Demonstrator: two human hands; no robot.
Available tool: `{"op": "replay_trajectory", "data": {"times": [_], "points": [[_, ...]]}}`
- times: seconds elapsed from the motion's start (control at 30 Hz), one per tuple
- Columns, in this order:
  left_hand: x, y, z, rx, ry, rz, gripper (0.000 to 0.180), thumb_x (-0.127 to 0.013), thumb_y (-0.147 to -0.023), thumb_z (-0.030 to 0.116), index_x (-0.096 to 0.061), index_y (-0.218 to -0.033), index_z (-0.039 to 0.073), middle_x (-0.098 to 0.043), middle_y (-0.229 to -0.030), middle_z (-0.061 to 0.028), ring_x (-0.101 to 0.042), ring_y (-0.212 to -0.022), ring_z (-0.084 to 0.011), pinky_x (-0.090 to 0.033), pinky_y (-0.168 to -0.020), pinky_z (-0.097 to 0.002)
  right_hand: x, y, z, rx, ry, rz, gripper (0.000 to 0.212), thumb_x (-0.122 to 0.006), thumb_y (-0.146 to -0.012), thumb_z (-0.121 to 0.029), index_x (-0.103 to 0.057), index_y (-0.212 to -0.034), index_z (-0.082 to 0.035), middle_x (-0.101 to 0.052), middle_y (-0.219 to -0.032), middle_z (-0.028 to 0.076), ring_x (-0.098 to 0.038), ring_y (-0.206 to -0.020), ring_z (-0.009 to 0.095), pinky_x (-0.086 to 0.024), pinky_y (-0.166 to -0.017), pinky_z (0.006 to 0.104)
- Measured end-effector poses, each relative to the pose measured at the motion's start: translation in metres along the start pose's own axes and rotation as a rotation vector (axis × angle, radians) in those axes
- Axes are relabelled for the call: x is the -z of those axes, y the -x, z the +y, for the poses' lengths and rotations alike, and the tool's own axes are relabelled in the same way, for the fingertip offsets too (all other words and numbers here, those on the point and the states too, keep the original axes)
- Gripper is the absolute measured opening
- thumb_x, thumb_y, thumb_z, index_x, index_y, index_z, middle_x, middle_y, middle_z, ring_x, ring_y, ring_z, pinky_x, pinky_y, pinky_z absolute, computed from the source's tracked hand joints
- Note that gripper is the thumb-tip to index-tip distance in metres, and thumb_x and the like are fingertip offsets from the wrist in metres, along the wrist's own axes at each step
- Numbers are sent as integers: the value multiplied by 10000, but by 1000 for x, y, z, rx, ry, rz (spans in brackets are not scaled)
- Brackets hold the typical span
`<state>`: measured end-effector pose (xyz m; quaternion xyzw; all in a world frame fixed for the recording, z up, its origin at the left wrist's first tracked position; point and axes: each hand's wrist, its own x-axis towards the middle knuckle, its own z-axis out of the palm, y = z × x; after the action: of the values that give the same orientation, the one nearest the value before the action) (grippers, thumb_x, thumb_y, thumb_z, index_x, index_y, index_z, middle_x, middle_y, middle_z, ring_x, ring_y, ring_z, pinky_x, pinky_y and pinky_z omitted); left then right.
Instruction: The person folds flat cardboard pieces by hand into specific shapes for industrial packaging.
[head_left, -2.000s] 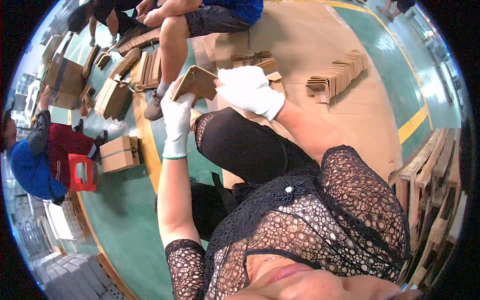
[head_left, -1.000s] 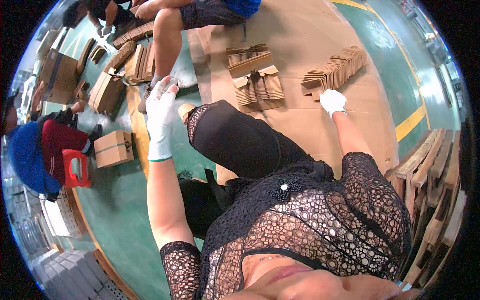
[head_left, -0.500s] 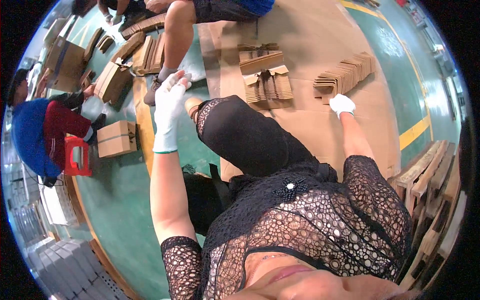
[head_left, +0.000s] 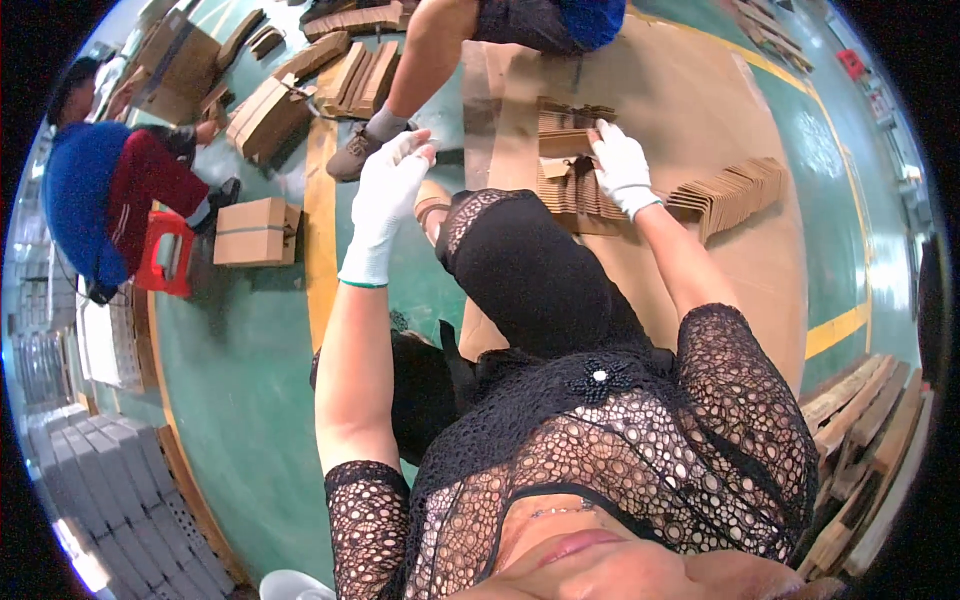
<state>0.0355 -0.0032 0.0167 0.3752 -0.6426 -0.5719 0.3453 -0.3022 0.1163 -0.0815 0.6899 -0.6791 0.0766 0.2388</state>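
My left hand (head_left: 388, 205), in a white knit glove, is raised over the green floor beside my left knee. Its fingers are loosely stretched, with nothing seen in them. My right hand (head_left: 622, 172), gloved alike, reaches to the right side of a bundle of folded cardboard strips (head_left: 582, 195) tied with dark cord. Its outstretched fingertips are by the end of a flat cardboard piece (head_left: 566, 145) on the bundle; a firm grip does not show. To its right a fanned row of folded cardboard strips (head_left: 735, 198) lies on the big cardboard sheet (head_left: 725, 265).
Ahead, a person's leg and shoe (head_left: 365, 150) stand close by. Leftward, a co-worker in blue and dark red (head_left: 95, 200) sits on a red stool (head_left: 168, 255) near a closed carton (head_left: 256, 232). Tied cardboard bundles (head_left: 270, 115) lie beyond. Wooden pallets (head_left: 865, 440) stand at right.
My right hand has left the fanned strips and moved left to the tied bundle. My left hand stays raised with its fingers loose. The view has shifted, so surroundings sit differently.
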Motion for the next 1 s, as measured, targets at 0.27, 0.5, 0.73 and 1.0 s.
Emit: {"op": "replay_trajectory", "data": {"times": [0.27,0.5,0.73,1.0], "points": [[2,-2,-1,-15,-52,-40,374,-587,-841,151,-544,-1155,-48,-633,-984,-62,-565,-867,-95,-442,-795,-236,26,-21,-4,-157,-187,-45,139,-591,-700,-103,-566,-835,-81,-596,-996,169,-572,-866,325,-459,-719,410],[-5,1,9,-103,-234,-112,539,-620,-777,90,-452,-1279,-12,-592,-1098,-99,-526,-1005,-122,-400,-887,-250,137,-105,-60,19,-716,-86,87,-564,-770,-148,-541,-844,-108,-599,-779,116,-586,-757,319,-464,-666,406],[21,18,43,-81,-12,-103,266,-589,-757,74,-637,-993,-39,-630,-826,-8,-552,-726,-88,-466,-678,-242,157,-148,-65,200,-980,-176,270,-558,-814,-160,-572,-1060,-50,-626,-848,83,-596,-787,193,-467,-717,317],[33,17,32,-88,-28,-59,232,-628,-786,135,-657,-952,-26,-633,-755,-9,-551,-686,-69,-461,-620,-242,162,-142,-83,-130,-1446,-446,220,-620,-843,-177,-628,-938,21,-567,-759,-41,-475,-694,26,-417,-622,198]]}}
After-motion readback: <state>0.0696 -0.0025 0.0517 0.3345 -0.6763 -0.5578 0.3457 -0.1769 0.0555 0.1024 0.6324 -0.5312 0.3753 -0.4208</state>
